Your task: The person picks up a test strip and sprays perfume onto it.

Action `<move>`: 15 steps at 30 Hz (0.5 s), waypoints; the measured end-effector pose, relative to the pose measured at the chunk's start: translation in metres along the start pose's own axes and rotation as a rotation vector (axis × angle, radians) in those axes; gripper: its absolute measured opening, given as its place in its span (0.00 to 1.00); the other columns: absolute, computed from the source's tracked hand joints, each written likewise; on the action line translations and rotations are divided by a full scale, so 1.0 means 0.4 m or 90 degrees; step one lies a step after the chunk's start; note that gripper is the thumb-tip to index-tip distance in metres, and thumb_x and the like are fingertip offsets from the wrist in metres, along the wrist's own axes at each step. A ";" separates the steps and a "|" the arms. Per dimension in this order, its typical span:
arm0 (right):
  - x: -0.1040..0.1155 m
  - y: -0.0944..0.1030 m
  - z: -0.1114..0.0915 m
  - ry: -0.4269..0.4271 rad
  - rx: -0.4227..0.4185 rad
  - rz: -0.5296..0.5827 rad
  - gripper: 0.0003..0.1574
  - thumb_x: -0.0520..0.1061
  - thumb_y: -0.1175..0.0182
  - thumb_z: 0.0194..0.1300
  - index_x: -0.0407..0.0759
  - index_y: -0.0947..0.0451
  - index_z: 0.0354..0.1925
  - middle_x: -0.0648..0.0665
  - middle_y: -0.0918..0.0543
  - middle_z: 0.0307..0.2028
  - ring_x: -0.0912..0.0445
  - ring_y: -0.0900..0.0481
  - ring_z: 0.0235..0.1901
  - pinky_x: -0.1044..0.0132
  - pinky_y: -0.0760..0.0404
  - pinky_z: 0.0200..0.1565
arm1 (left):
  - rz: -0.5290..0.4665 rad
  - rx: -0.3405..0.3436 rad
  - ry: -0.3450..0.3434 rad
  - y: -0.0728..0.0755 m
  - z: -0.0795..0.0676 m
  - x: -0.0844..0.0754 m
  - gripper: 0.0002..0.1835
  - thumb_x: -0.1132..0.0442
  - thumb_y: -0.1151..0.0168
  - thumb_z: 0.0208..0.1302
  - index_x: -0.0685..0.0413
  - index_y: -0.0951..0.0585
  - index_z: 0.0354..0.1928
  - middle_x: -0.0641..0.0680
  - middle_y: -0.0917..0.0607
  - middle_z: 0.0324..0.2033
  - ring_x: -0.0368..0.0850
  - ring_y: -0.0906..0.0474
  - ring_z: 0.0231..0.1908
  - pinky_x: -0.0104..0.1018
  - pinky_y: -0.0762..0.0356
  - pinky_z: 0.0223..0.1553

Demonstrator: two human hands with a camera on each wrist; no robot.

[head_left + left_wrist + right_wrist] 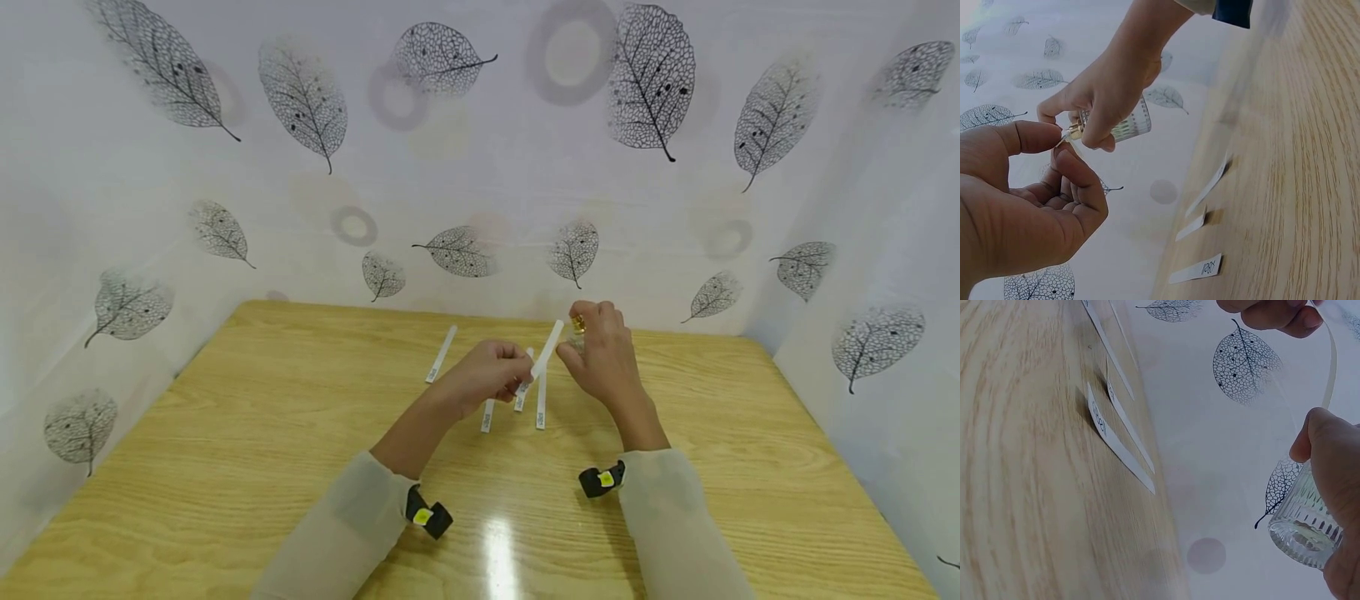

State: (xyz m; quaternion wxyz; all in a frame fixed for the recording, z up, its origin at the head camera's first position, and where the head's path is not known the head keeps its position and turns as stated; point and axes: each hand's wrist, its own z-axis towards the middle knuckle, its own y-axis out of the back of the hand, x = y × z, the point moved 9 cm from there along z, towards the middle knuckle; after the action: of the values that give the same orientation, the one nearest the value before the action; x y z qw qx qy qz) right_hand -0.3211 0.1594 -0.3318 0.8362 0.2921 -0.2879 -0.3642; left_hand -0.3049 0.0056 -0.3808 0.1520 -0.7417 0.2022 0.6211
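Left hand (483, 375): thumb and fingers closed in a pinch on one end of a white strip (551, 342), held above the tabletop (300, 483). Right hand (607, 350): fingers curled round a bottle (1304, 532). Head view: bottle mostly covered, gold glint only. Right wrist view adds its ribbed clear-glass base; left wrist view, the gold top near the pinch, contact unclear. Lettered strips (441, 355) on tabletop: four from head, three from left wrist.

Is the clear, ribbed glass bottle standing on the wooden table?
No, the right hand is holding the clear, ribbed glass bottle in the air.
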 end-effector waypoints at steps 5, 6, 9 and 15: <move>-0.001 -0.001 -0.002 -0.005 0.000 -0.013 0.28 0.40 0.38 0.59 0.46 0.38 0.55 0.35 0.31 0.39 0.41 0.35 0.33 0.51 0.40 0.29 | 0.001 -0.001 0.000 -0.001 0.001 0.002 0.06 0.64 0.44 0.70 0.57 0.21 0.35 0.52 0.23 0.29 0.43 0.30 0.28 0.37 0.23 0.34; -0.002 -0.001 -0.002 -0.008 0.001 -0.014 0.28 0.40 0.39 0.59 0.46 0.38 0.56 0.35 0.31 0.39 0.41 0.35 0.33 0.51 0.39 0.29 | -0.001 -0.001 0.001 -0.001 0.001 0.003 0.06 0.64 0.44 0.70 0.58 0.21 0.35 0.52 0.23 0.29 0.43 0.30 0.28 0.37 0.23 0.34; -0.005 -0.005 -0.001 -0.015 0.007 -0.016 0.28 0.40 0.39 0.60 0.46 0.37 0.56 0.36 0.30 0.39 0.41 0.34 0.33 0.51 0.39 0.29 | -0.006 0.000 0.005 -0.002 0.002 0.005 0.05 0.65 0.44 0.70 0.58 0.22 0.36 0.53 0.24 0.30 0.44 0.31 0.29 0.39 0.24 0.36; -0.009 -0.007 -0.001 -0.022 0.008 -0.020 0.27 0.40 0.40 0.60 0.45 0.37 0.56 0.37 0.30 0.39 0.41 0.33 0.34 0.52 0.38 0.29 | -0.007 0.005 0.011 -0.003 0.001 0.005 0.06 0.64 0.44 0.71 0.58 0.22 0.37 0.53 0.24 0.31 0.44 0.31 0.30 0.40 0.24 0.37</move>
State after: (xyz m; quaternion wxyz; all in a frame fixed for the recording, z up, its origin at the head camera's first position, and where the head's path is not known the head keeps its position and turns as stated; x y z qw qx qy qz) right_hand -0.3239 0.1607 -0.3350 0.8235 0.2956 -0.3000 -0.3802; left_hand -0.3043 0.0065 -0.3831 0.1568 -0.7475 0.2018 0.6132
